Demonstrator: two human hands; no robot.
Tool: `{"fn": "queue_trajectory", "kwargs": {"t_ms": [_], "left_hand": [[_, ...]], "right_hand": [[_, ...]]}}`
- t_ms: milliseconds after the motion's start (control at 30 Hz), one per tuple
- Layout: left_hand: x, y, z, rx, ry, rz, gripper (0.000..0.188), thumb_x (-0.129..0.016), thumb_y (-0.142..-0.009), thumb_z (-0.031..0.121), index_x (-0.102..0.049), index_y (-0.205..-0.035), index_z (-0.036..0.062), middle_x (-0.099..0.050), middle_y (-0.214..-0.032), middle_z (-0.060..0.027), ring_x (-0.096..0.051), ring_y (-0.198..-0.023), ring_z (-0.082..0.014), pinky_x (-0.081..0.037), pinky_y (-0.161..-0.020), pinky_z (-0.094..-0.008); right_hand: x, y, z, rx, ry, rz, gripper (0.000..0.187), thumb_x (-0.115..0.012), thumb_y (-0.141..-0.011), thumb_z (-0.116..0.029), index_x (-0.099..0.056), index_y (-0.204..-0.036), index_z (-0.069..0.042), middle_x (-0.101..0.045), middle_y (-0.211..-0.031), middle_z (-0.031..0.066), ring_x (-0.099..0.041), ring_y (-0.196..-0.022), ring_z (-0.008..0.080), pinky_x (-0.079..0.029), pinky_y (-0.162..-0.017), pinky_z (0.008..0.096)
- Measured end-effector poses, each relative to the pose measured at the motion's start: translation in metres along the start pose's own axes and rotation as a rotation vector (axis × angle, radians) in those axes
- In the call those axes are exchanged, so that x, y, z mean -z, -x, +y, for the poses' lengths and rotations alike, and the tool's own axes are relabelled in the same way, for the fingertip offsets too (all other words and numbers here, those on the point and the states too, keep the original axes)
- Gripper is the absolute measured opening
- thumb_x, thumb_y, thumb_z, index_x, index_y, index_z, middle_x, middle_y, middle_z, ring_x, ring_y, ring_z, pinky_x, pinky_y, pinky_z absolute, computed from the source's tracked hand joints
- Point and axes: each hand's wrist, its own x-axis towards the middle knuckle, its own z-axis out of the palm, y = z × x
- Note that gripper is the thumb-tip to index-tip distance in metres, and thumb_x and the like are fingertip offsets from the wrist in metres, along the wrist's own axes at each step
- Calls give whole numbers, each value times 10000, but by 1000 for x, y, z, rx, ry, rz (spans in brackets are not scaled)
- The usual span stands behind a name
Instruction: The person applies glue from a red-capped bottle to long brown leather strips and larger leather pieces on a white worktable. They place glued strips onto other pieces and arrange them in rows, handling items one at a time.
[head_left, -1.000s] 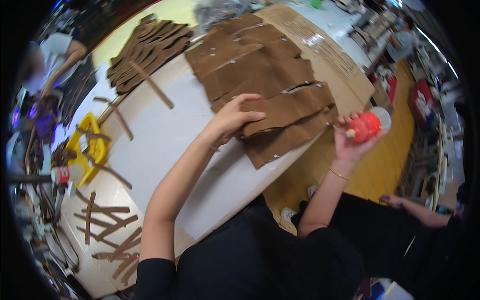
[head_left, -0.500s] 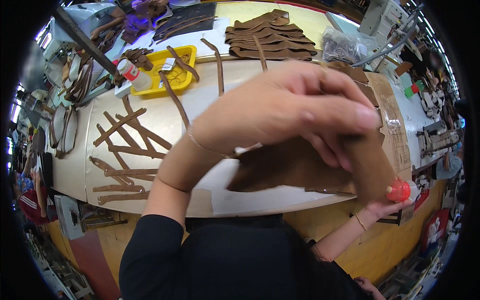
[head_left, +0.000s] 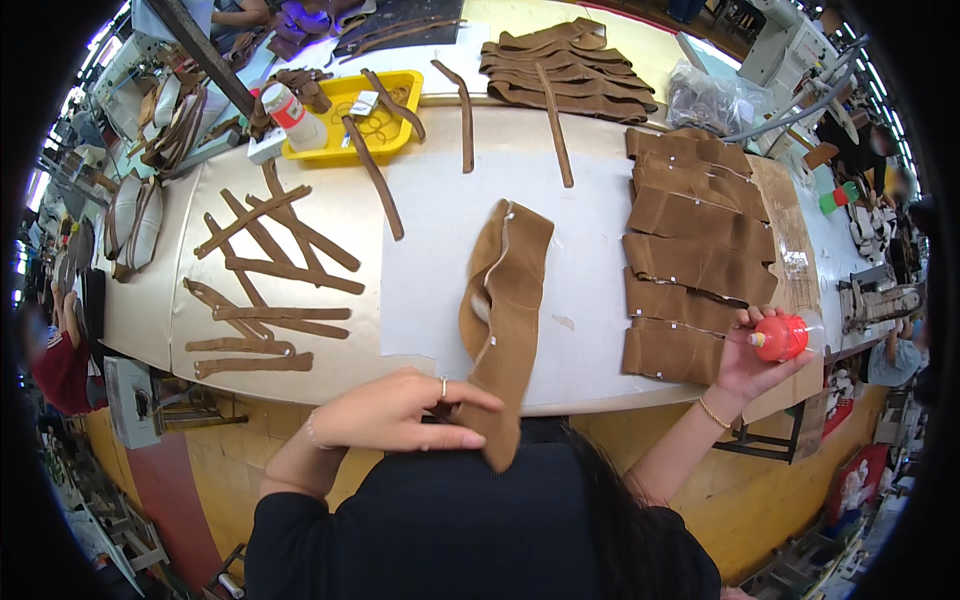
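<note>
My left hand (head_left: 405, 412) is at the table's near edge, thumb and fingers closed on the lower end of a brown leather piece (head_left: 515, 325). This piece stretches away from me across a white sheet (head_left: 430, 290), partly folded, with a pale edge along one side and its near end hanging past the table edge. My right hand (head_left: 745, 365) is wrapped around a squeeze bottle (head_left: 782, 338), red with a clear base and a pale nozzle, held off the table at the right. Close to that hand lie overlapping brown leather panels (head_left: 690, 255) with small white marks.
Narrow brown strips (head_left: 280, 270) lie crossed at the left, others farther back. A yellow tray (head_left: 400, 115) holds rubber bands and a white container (head_left: 293, 117). Wavy brown leather pieces (head_left: 565, 70) and a clear plastic bag (head_left: 705, 100) sit at the back.
My left hand has come down and left toward the near edge, bringing the brown leather piece from the right onto the white sheet. The right hand still holds the bottle.
</note>
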Motion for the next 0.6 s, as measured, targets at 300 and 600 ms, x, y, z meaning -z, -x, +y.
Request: {"fn": "queue_trajectory", "kwargs": {"t_ms": [300,600], "left_hand": [[-8,0,-98,45,-310,47,430,-613,-876,430,-661,-1080,54,-675,-784,-105,-639,-720,-209,-492,-685,-307],[47,-123,-111,0,36,712,334,-658,-862,275,-642,-1017,-21,-623,-745,-41,-554,-652,-107,-467,-615,-253]], "right_hand": [[-12,5,58,-230,-1,42,751,-588,-757,-694,-551,-1051,-4,-582,-905,98,-537,-783,224,-445,-728,356],[-15,12,111,-407,47,-28,765,-527,-764,-741,-546,-1030,-24,-620,-871,81,-594,-761,202,-468,-730,354]]}}
